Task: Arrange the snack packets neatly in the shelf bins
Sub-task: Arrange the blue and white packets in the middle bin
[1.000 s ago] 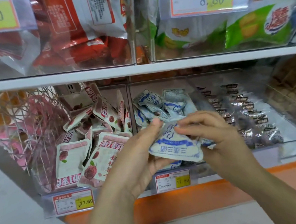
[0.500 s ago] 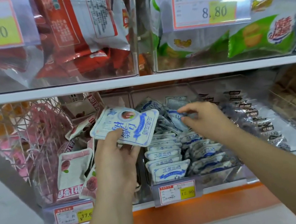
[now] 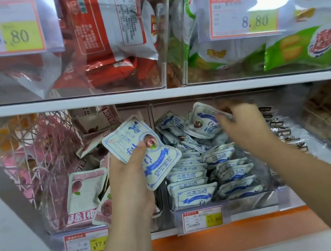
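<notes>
The middle bin (image 3: 257, 198) holds rows of blue-white packets (image 3: 194, 196), seemingly light, soft and slick, best pinched by an edge. The left hand (image 3: 129, 178) grips a loose packet (image 3: 128, 139) just left of it. The blurred right hand (image 3: 246, 128) touches a back packet (image 3: 204, 119); whether it grips I cannot tell.

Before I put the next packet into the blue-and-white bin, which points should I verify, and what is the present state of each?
1. Left hand holds the held packet securely, thumb on its face: ok.
2. Held packet carries the same blue-and-white print as the stock of the middle bin: ok.
3. Right hand pinches the back packet by its edge: ok, though blurred.
4. Front rows stand upright and in line: ok.
5. Loose packets at the back of the bin are tidy: not ok, they lie tilted and heaped.
6. A free gap in the rows for another packet: cannot tell.
</notes>
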Demonstrator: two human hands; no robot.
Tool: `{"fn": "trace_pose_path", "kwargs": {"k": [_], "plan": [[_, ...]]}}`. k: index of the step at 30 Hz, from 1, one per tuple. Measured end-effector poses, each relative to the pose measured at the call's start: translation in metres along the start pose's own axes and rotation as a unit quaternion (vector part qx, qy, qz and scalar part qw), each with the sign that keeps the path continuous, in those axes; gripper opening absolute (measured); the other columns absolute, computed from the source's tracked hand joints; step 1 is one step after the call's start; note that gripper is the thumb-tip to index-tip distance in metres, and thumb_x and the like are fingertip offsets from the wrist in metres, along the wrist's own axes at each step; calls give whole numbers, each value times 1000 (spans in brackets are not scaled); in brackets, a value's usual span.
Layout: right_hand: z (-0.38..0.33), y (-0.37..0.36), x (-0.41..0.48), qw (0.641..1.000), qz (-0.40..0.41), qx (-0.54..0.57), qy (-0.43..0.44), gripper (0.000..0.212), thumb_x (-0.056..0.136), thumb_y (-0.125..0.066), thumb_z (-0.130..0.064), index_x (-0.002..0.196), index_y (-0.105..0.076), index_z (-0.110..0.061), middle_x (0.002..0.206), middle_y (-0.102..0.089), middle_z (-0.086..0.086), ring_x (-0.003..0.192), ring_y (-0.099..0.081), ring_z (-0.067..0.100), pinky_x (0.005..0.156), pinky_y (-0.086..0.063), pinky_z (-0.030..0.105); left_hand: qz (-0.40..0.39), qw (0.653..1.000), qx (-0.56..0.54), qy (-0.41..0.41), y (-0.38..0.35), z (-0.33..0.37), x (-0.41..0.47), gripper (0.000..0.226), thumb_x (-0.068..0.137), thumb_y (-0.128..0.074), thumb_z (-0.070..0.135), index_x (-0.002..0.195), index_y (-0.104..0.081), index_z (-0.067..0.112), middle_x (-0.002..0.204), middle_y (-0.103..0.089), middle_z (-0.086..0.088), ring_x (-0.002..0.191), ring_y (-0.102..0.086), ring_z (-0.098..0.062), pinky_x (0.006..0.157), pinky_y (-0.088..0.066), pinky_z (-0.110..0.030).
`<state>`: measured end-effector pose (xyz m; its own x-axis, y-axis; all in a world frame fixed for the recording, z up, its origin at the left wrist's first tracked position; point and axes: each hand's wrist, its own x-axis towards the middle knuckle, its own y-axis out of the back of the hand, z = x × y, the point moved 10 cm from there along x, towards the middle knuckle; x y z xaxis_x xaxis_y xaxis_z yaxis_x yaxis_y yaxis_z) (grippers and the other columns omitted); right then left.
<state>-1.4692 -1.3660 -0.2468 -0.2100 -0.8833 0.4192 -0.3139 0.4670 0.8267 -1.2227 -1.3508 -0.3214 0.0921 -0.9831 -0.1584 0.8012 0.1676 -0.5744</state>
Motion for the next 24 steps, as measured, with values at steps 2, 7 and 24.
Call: {"fn": "trace_pose_path", "kwargs": {"k": [2,7,24], "plan": [[10,18,-29,985,32,163,-39,7,94,-55,-23,92,-61,-20,68,-60,5,53,-54,22,52,-44,31,-19,998,64,-11,-3,0,-4,20,92,-59,11,100,-63,28,93,-75,0,79,-73,-19,62,-60,-38],[49,42,-97,902,123,378,-167,13,95,-54,-23,83,-59,-21,76,-68,2,62,-58,13,57,-45,33,-107,957,253,-94,-22,3,-25,24,91,-62,21,112,-64,32,101,-73,8,91,-71,-16,80,-56,-46],[88,31,-121,836,39,500,-223,9,94,-54,-21,89,-59,-17,65,-68,-8,58,-63,6,50,-48,17,-350,883,255,181,-94,-104,-89,60,87,-55,-5,132,-46,34,116,-69,1,104,-67,-24,87,-55,-43]]}}
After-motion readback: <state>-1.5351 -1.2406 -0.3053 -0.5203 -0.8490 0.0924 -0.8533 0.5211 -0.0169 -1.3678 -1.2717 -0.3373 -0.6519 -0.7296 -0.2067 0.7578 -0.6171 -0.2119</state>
